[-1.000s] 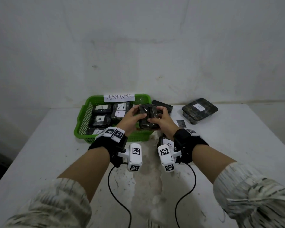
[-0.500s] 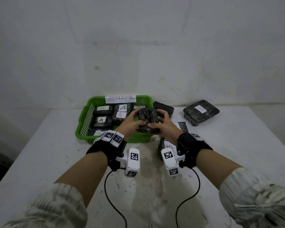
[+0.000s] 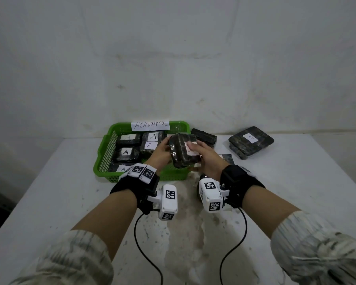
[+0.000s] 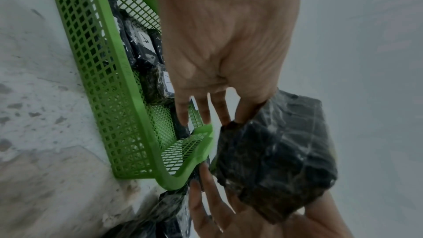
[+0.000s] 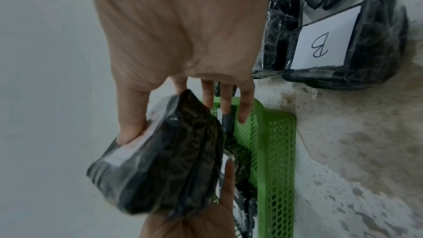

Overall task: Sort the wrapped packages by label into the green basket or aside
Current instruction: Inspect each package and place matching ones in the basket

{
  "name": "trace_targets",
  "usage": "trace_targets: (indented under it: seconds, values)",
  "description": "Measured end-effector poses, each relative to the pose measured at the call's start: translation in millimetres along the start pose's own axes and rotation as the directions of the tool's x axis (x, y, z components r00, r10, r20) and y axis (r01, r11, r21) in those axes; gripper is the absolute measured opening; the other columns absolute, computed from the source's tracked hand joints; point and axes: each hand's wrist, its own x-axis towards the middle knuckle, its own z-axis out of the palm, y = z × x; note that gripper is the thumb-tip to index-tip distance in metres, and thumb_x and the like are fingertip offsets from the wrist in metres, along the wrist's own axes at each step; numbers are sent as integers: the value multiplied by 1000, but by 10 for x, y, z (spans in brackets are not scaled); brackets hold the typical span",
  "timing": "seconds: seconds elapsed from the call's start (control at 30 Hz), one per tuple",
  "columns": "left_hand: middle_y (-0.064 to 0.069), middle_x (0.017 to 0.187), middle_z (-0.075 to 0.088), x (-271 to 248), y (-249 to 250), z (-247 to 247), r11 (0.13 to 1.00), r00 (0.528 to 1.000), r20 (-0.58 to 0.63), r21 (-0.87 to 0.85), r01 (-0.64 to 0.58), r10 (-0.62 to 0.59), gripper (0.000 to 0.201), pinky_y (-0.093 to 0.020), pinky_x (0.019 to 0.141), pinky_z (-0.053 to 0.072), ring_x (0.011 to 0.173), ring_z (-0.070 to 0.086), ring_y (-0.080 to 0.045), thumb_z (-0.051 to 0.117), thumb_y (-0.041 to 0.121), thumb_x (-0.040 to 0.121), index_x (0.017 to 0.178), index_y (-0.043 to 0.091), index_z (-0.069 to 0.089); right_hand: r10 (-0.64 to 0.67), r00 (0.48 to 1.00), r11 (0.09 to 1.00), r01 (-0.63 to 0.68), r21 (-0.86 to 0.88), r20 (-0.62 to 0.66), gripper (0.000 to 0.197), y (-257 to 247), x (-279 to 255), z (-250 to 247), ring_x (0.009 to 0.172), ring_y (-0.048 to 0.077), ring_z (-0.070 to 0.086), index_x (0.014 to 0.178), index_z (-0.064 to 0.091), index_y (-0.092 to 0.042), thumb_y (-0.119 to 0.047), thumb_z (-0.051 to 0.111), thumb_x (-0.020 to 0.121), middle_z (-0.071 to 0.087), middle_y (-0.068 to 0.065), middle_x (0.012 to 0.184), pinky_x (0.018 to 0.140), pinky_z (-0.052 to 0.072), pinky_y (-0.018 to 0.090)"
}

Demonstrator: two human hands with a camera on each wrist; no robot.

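Observation:
Both hands hold one dark wrapped package (image 3: 181, 153) tilted above the near right corner of the green basket (image 3: 100, 161). My left hand (image 3: 160, 153) grips its left side. My right hand (image 3: 205, 156) pinches its right side, thumb on a white label whose letter I cannot read. In the left wrist view only the forefinger touches the package (image 4: 274, 160) and the other fingers (image 4: 203, 113) spread over the basket (image 4: 107, 97). The right wrist view shows the thumb (image 5: 132, 124) pressed on the package (image 5: 164, 166) beside the basket (image 5: 274, 151).
Several packages marked A (image 3: 152, 137) lie in the basket under an ABNORMAL sign (image 3: 150, 125). A B-marked package (image 3: 251, 140) sits at the back right, a dark one (image 3: 203, 135) beside the basket, and another B package (image 5: 343, 46) under my right wrist. The wall is close behind.
The package has been turned between the hands, so its white label now faces up under the right thumb. Both hands have stayed over the basket's near right corner.

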Motion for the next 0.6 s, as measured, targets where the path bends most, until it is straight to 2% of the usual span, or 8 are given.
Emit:
trace_targets:
  seconds: [0.1,0.2,0.3,0.33,0.4,0.5,0.6]
  values:
    - [-12,99,62,19,-6,-35,999,998,-60,44,23,-20,39,-31,81,49,97,57,-27,43,-7,92,127,8,53,27,996,1000,-28,10,84,31,11,-20,-10,93,26,64,119,59,-15,-29,61,91,65,7,106,66,56,36]
    - [-8,104,63,-11,22,-53,999,996,-81,9,41,-41,27,-31,73,50,101,57,-27,37,16,101,118,17,59,-20,1000,1000,20,12,15,31,26,-17,-6,94,23,63,118,59,-14,-19,65,88,66,6,103,71,57,38]
    - [-8,107,61,-60,82,-9,998,997,-50,-37,48,-50,34,-30,70,48,97,57,-22,32,36,101,120,22,56,-64,997,998,62,-32,-53,34,34,8,-17,93,21,63,119,60,-15,-19,68,85,68,4,101,71,55,35]
    - [-8,108,61,-66,92,9,998,998,-34,-46,50,-51,32,-31,72,49,98,57,-22,35,37,100,120,22,56,-72,996,997,70,-45,-54,31,33,11,-15,93,21,63,116,62,-17,-19,68,86,69,3,99,73,54,36]
    - [-11,113,60,-76,108,30,999,999,-20,-40,26,-27,29,-35,81,52,103,58,-24,49,25,96,123,17,54,-88,996,995,86,-59,-32,23,19,10,2,96,22,62,110,66,-19,-23,65,87,68,4,103,80,52,40]
    - [-16,121,58,-59,104,10,1000,999,-36,21,-5,6,36,-43,96,49,111,57,-29,54,19,93,129,16,50,-105,994,993,104,-63,-18,19,-19,-21,26,91,21,61,107,66,-17,-26,58,92,66,4,99,73,49,38]
    - [-15,120,59,-75,125,8,1000,1000,-19,-30,8,-8,33,-41,92,51,103,60,-25,52,16,95,127,15,52,-138,989,987,133,-88,-47,16,-33,-31,25,86,20,60,105,65,-17,-24,57,93,64,5,97,67,49,36]
